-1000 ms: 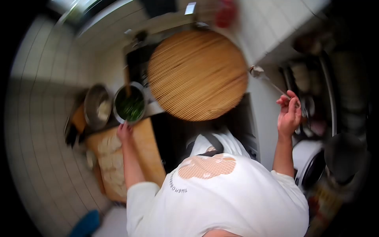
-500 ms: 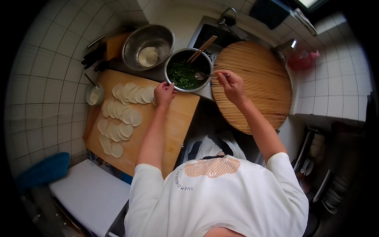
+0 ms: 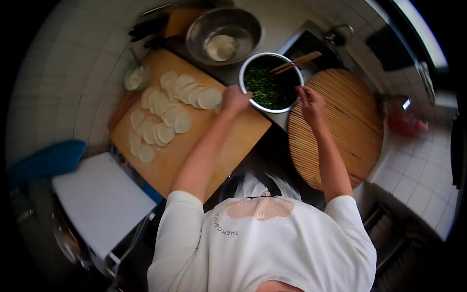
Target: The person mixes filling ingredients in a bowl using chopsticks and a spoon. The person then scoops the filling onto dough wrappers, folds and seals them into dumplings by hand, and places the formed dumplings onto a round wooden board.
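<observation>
A metal bowl holds chopped green filling, with wooden chopsticks leaning over its far right rim. My left hand is closed on the near left rim. At the right rim, my right hand is pinched closed on the spoon; its head is lost in the dark filling. Left of the bowl, a wooden board carries several rows of overlapping round dough wrappers.
A larger steel bowl with a lump of dough stands behind the board. A small bowl sits at the board's left corner. To the right lies a round slatted lid, with a sink behind it.
The view has swung left, so everything appears further right. My right hand has come in closer to the bowl's rim, and the spoon's head no longer shows. My left hand stays on the rim.
</observation>
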### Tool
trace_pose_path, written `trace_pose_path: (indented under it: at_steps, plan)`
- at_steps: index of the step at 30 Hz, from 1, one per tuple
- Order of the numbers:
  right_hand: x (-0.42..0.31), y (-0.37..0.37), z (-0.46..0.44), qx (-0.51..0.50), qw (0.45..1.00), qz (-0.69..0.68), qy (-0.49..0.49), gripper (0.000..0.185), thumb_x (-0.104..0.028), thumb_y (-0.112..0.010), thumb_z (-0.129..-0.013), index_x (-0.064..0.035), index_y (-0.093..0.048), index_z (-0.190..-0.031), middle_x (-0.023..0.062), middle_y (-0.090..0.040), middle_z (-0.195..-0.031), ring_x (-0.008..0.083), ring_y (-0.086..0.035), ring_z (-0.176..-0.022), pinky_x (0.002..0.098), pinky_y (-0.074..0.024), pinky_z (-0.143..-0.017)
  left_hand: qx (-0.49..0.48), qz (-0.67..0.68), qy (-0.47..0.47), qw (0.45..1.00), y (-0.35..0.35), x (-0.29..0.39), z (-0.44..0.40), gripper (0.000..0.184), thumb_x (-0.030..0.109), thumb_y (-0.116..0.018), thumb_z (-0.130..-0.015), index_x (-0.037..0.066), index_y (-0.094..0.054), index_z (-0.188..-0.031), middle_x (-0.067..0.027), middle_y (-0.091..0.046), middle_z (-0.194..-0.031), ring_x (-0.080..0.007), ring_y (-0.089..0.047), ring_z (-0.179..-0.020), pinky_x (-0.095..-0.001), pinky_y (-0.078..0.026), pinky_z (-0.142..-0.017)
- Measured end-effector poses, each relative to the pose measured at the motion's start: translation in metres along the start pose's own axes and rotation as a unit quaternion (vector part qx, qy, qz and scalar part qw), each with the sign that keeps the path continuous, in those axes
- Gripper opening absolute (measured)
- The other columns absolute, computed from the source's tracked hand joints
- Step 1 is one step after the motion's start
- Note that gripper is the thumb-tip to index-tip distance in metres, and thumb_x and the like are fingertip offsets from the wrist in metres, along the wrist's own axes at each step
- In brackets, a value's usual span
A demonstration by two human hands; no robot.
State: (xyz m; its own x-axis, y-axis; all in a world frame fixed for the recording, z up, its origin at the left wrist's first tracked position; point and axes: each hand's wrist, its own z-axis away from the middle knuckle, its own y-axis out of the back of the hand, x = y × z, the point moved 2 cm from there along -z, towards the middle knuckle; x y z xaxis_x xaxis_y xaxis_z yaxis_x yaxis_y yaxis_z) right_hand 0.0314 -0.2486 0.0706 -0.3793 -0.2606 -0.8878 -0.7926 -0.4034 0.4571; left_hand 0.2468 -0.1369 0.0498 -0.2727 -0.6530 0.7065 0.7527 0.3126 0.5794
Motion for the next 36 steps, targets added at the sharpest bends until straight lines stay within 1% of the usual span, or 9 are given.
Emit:
trace_pose_path:
  at_steps: [3, 5, 7, 14, 16, 18, 21, 29, 36]
  plan:
    - [0.019, 0.004, -0.003, 0.01, 0.999, -0.049, -0.001, 0.016, -0.015, -0.055, -0.087, -0.0044, -0.063, -0.096, 0.0076, -0.063, -0.077, 0.0134, -0.06, -0.07, 0.0257, -0.0474, -0.063, -0.022, 0.188, 0.063, 0.98, -0.006, 0.015, 0.007, 0.017, 0.007, -0.057, -0.069, -0.005, -0.061, -0.081, -0.0173, -0.063, -0.069, -0.0236, -0.064, -0.055, -0.0334, -0.054, -0.047]
    - [0.022, 0.009, -0.001, 0.026, 0.99, -0.136, -0.033, 0.018, -0.015, -0.053, -0.089, -0.0027, -0.062, -0.098, 0.0069, -0.064, -0.082, 0.0124, -0.059, -0.074, 0.0241, -0.0473, -0.067, -0.007, 0.203, 0.065, 0.977, -0.009, 0.021, 0.011, 0.017, 0.007, -0.056, -0.071, -0.005, -0.06, -0.082, -0.0157, -0.063, -0.068, -0.0226, -0.063, -0.054, -0.0334, -0.054, -0.046]
    - [0.012, 0.026, 0.001, 0.009, 0.995, -0.102, -0.023, 0.019, -0.014, -0.05, -0.091, -0.0013, -0.061, -0.101, 0.0062, -0.063, -0.088, 0.0112, -0.058, -0.077, 0.0234, -0.0472, -0.07, 0.001, 0.253, 0.056, 0.966, -0.021, 0.016, 0.015, 0.014, 0.005, -0.054, -0.073, -0.004, -0.058, -0.083, -0.0111, -0.061, -0.068, -0.0176, -0.06, -0.052, -0.0287, -0.051, -0.042]
    - [-0.066, 0.086, 0.027, 0.003, 0.987, -0.139, 0.083, 0.02, -0.009, -0.046, -0.092, 0.0025, -0.059, -0.101, 0.0072, -0.061, -0.092, 0.0105, -0.057, -0.08, 0.0237, -0.0462, -0.073, 0.043, 0.432, 0.003, 0.901, 0.009, 0.038, 0.101, 0.008, 0.002, -0.056, -0.07, -0.004, -0.053, -0.075, -0.0094, -0.055, -0.063, -0.0176, -0.057, -0.048, -0.03, -0.05, -0.04]
    - [-0.082, 0.086, 0.035, -0.026, 0.983, -0.146, 0.108, 0.019, -0.008, -0.045, -0.092, 0.0038, -0.058, -0.101, 0.0077, -0.061, -0.091, 0.0112, -0.057, -0.079, 0.0234, -0.0458, -0.073, 0.049, 0.445, 0.016, 0.894, 0.021, 0.029, 0.13, 0.008, 0.002, -0.055, -0.073, -0.002, -0.053, -0.08, -0.0082, -0.056, -0.068, -0.015, -0.058, -0.051, -0.0272, -0.05, -0.041]
    - [-0.092, 0.069, 0.044, -0.069, 0.976, -0.163, 0.124, 0.019, -0.008, -0.045, -0.092, 0.0036, -0.058, -0.101, 0.0075, -0.061, -0.09, 0.0111, -0.057, -0.079, 0.0233, -0.0458, -0.072, 0.04, 0.471, 0.051, 0.88, 0.041, 0.018, 0.162, 0.012, 0.003, -0.055, -0.078, 0.0, -0.053, -0.09, -0.0066, -0.058, -0.074, -0.0124, -0.059, -0.056, -0.0242, -0.051, -0.044]
    - [-0.112, 0.035, 0.06, -0.132, 0.96, -0.201, 0.142, 0.02, -0.009, -0.045, -0.092, 0.0035, -0.058, -0.1, 0.0073, -0.06, -0.09, 0.0105, -0.057, -0.078, 0.0232, -0.0461, -0.07, 0.087, 0.535, 0.065, 0.838, 0.058, -0.012, 0.196, 0.01, 0.005, -0.056, -0.077, -0.002, -0.051, -0.083, -0.0065, -0.056, -0.069, -0.0127, -0.057, -0.052, -0.025, -0.05, -0.041]
    - [-0.18, -0.078, 0.114, -0.258, 0.934, -0.22, 0.108, 0.019, -0.01, -0.046, -0.092, 0.0034, -0.058, -0.098, 0.0063, -0.062, -0.085, 0.01, -0.058, -0.075, 0.0222, -0.0456, -0.069, 0.177, 0.553, 0.053, 0.813, 0.125, -0.118, 0.286, 0.009, 0.008, -0.055, -0.083, 0.003, -0.05, -0.088, -0.0059, -0.059, -0.071, -0.0121, -0.06, -0.055, -0.022, -0.051, -0.044]
    - [-0.215, -0.15, 0.154, -0.322, 0.923, -0.15, 0.15, 0.016, -0.01, -0.049, -0.09, 0.0022, -0.059, -0.096, 0.0054, -0.062, -0.077, 0.0098, -0.057, -0.07, 0.022, -0.0457, -0.066, 0.255, 0.536, 0.087, 0.8, 0.154, -0.19, 0.316, 0.007, 0.007, -0.054, -0.083, 0.003, -0.055, -0.088, -0.0044, -0.061, -0.073, -0.0107, -0.059, -0.054, -0.0209, -0.05, -0.047]
